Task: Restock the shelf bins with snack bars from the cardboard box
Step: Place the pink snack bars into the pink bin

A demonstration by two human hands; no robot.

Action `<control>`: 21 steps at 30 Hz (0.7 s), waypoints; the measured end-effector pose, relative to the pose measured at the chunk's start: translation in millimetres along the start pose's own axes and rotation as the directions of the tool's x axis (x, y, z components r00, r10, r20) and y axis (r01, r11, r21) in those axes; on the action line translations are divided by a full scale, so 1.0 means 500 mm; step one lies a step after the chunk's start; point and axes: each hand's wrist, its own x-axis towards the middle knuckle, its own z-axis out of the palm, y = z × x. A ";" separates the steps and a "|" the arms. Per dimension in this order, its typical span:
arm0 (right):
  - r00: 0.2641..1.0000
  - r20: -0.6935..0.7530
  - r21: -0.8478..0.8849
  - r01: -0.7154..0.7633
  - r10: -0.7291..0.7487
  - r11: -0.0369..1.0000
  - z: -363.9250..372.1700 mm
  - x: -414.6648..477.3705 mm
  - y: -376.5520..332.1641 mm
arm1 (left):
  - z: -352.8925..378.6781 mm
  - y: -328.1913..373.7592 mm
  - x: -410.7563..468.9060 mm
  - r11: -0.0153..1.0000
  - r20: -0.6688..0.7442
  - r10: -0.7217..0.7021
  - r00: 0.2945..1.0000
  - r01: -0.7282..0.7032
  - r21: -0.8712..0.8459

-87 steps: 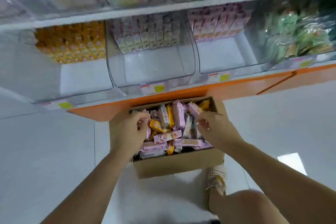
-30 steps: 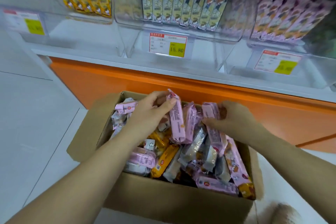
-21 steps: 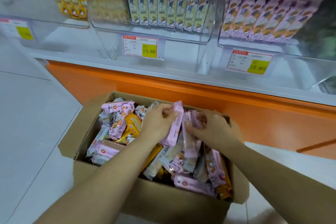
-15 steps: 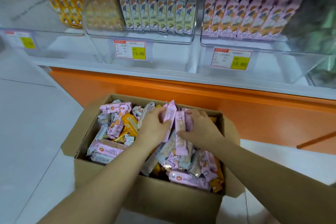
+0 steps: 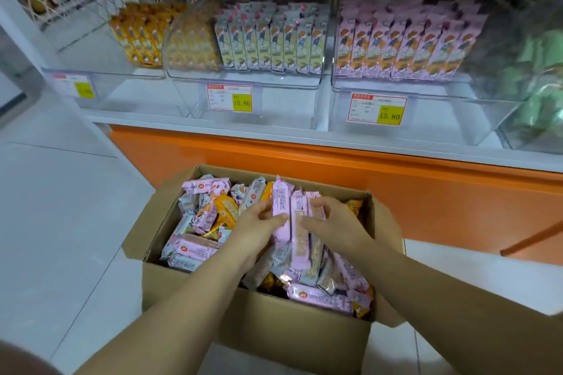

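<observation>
Left hand (image 5: 259,225) pinches an upright glossy pink snack bar (image 5: 280,205); right hand (image 5: 333,222) grips a second pink bar (image 5: 300,234) just beside it, above the brown cardboard box (image 5: 274,329).

Bright even light; wide-angle bending, soft edges.

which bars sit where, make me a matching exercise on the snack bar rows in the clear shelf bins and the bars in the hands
1 orange-wrapped bar row
2 grey-white wrapped bar row
3 pink-wrapped bar row
4 loose pink bars

a right clear plastic bin
b gripped by left hand and right hand over the brown cardboard box
c left clear plastic bin
d middle clear plastic bin

Pairs: 1-c, 2-d, 3-a, 4-b
</observation>
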 end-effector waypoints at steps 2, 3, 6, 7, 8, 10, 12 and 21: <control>1.000 -0.015 0.096 0.004 -0.002 0.995 0.001 -0.002 -0.001 | 0.002 0.002 -0.012 0.992 0.055 -0.037 0.998 0.043 -0.120; 1.000 -0.015 0.113 0.016 -0.015 0.993 0.001 -0.004 -0.004 | 0.003 0.002 -0.018 0.984 0.077 -0.038 0.996 0.051 -0.168; 0.995 -0.005 0.110 0.101 -0.101 0.989 0.006 -0.016 -0.020 | 0.000 0.005 -0.034 0.962 0.075 0.005 0.997 0.015 -0.274; 0.988 -0.017 0.102 0.151 -0.151 0.983 0.006 -0.021 -0.030 | -0.004 0.011 -0.039 0.956 0.058 0.034 0.998 -0.016 -0.292; 0.978 -0.033 0.089 0.209 -0.207 0.974 0.004 -0.029 -0.041 | -0.010 0.020 -0.046 0.952 0.044 0.071 0.996 -0.055 -0.300; 0.948 -0.073 0.045 0.314 -0.310 0.948 -0.012 -0.053 -0.075 | -0.022 0.050 -0.067 0.947 0.036 0.181 0.983 -0.165 -0.276; 0.913 -0.117 0.022 0.395 -0.390 0.918 -0.037 -0.088 -0.115 | -0.031 0.094 -0.093 0.933 0.056 0.311 0.949 -0.294 -0.207; 0.744 -0.383 0.021 0.600 -0.548 0.800 -0.176 -0.223 -0.236 | 0.047 0.294 -0.217 0.720 0.171 0.679 0.714 -0.694 0.036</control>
